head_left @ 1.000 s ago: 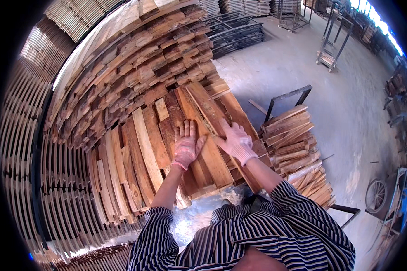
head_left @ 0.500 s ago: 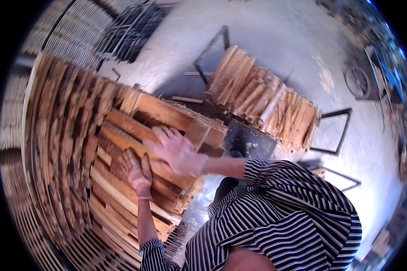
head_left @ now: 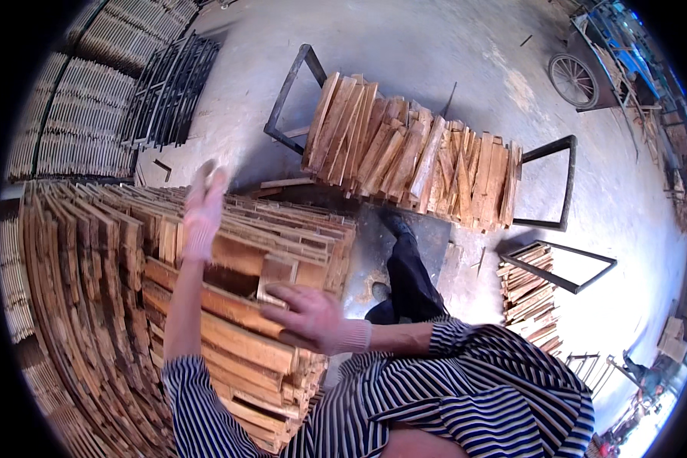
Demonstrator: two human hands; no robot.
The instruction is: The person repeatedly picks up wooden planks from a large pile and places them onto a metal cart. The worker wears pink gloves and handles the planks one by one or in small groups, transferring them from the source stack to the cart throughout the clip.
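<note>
My left hand [head_left: 204,217], in a pale pink knit glove, reaches over the far edge of a tall stack of wooden strips [head_left: 259,343]. Motion smears its fingers, so whether they hold anything is unclear. Close to me, my right hand [head_left: 317,319], gloved alike, lies over the near right part of the stack with its fingers apart and pointing left. Just beyond its fingertips is a short, pale wood piece [head_left: 277,273], beside a dark gap among the strips. Contact between the right hand and the wood cannot be made out.
A black metal frame [head_left: 571,183] holds a pile of split boards [head_left: 412,156] on the concrete floor. Another frame with boards [head_left: 528,294] stands at the right. Dark metal racks [head_left: 172,91] and stacked slats [head_left: 91,107] fill the far left; a spoked wheel [head_left: 574,80] is far right.
My left hand has left the strips it lay on and swung up and away toward the far edge. My right hand has come nearer to me. The whole view has shifted.
</note>
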